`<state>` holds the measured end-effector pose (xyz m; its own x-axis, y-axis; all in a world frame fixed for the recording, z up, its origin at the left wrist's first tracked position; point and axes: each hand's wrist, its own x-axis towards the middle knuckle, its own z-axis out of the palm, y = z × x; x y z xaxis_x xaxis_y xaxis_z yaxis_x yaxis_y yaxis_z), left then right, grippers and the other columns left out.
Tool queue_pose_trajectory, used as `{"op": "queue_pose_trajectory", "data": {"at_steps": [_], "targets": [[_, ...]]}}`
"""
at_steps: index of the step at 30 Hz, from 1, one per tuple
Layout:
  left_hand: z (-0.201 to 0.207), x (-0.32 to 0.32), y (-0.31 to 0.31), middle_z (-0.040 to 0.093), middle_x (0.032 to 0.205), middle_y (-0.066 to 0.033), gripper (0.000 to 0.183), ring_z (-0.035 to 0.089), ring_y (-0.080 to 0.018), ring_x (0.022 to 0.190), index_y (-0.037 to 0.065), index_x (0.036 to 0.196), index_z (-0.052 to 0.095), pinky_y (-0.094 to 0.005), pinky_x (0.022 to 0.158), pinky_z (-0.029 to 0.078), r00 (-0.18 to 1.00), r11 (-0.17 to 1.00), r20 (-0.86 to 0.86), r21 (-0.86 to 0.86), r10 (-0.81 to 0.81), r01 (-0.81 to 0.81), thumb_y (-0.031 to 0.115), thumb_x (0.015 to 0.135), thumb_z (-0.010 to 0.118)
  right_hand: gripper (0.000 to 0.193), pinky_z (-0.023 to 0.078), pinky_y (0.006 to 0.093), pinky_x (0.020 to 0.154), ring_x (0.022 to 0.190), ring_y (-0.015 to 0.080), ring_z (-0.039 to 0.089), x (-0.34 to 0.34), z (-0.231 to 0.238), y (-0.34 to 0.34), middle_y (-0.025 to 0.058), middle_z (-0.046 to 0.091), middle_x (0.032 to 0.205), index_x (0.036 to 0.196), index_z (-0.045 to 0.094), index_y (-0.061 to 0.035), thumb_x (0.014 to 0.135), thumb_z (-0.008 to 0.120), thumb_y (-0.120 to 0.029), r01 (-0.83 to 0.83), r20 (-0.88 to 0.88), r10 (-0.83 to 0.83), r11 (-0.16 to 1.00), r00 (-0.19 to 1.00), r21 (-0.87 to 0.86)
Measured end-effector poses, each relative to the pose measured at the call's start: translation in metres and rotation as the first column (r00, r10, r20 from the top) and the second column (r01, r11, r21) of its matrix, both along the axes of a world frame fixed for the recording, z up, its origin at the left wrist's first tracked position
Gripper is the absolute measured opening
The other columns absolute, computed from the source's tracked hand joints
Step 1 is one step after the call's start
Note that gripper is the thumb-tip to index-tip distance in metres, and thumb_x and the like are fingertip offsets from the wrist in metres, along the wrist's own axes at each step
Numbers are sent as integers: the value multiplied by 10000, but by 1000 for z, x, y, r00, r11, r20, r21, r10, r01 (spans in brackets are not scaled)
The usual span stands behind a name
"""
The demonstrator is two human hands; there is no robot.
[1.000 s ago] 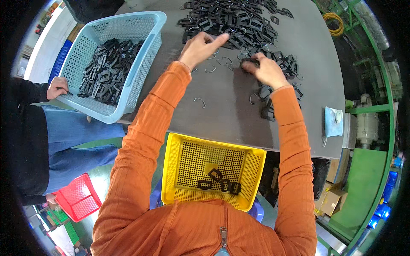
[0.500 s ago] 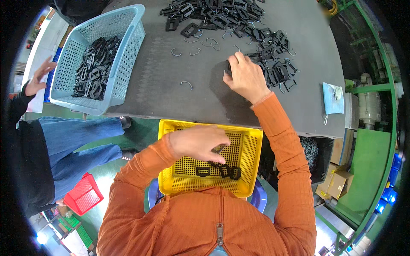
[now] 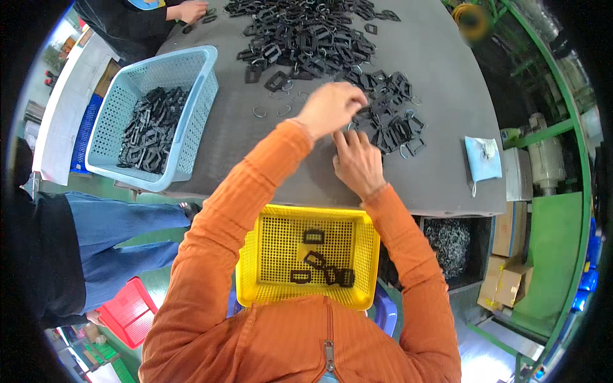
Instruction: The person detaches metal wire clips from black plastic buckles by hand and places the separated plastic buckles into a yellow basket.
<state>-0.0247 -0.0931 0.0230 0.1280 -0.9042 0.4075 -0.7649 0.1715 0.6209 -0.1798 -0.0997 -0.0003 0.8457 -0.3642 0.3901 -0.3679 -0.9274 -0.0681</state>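
Note:
A large pile of black plastic buckles, with thin metal wire loops among them, spreads over the dark grey table. At its near edge my left hand is slightly blurred, its fingers curled in toward the thumb. Just below and to the right, my right hand has its fingers bent down, the tips close to my left hand. Whatever either hand holds is hidden. In front of my body stands a yellow basket with several loose buckles on its mesh bottom.
A light blue basket of buckles stands at the table's left. Another person's hand is by the far left edge; someone in jeans stands left. A face mask lies right, above a black crate of metal pieces.
My left hand has moved from over the yellow basket to the pile. A buckle now lies near that basket's far side. My right hand has come nearer, and the view has shifted.

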Motion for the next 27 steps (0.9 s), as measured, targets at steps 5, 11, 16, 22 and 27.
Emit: {"op": "queue_pose_trajectory", "data": {"at_steps": [5, 11, 16, 22, 27], "targets": [[-1, -22, -15, 576, 1102, -50, 208, 499, -245, 1084, 166, 943, 685, -382, 905, 426, 836, 984, 549, 159, -20, -81, 162, 748, 613, 367, 498, 390, 625, 889, 292, 543, -28, 28, 45, 96, 532, 899, 1005, 523, -95, 667, 648, -163, -88, 24, 85, 967, 996, 240], [-33, -58, -40, 519, 1095, -61, 119, 397, -285, 1175, 145, 832, 652, -485, 948, 347, 758, 997, 648, -54, 71, -47, 171, 719, 623, 348, 486, 417, 615, 721, 301, 591, -95, -4, 91, 95, 591, 811, 964, 578, -146, 633, 651, -224, -193, -116, 313, 794, 943, 577], [-12, -46, 0, 509, 1043, -52, 81, 434, -271, 1083, 119, 761, 613, -444, 919, 374, 933, 934, 253, -313, 257, -172, 188, 734, 647, 438, 387, 527, 913, 1121, 366, 438, -116, -24, 116, 142, 504, 1186, 1161, 543, -137, 753, 597, -288, -203, -265, 446, 758, 855, 619], [-19, 1, 21, 571, 857, -76, 90, 523, -263, 885, 91, 746, 598, -389, 806, 430, 962, 936, -124, -231, 242, -265, 124, 700, 667, 422, 374, 515, 896, 1095, 354, 440, -95, -30, 110, 100, 477, 1175, 1117, 566, -144, 732, 662, -286, -193, -245, 481, 691, 842, 696], [3, -4, 45, 631, 773, -104, 124, 612, -249, 740, 31, 830, 607, -350, 695, 480, 900, 988, -420, -40, 120, -151, 128, 760, 638, 401, 400, 470, 867, 1028, 352, 493, -101, -27, 100, 126, 529, 1115, 1083, 569, -101, 713, 684, -202, -223, -140, 419, 703, 897, 676]]}}
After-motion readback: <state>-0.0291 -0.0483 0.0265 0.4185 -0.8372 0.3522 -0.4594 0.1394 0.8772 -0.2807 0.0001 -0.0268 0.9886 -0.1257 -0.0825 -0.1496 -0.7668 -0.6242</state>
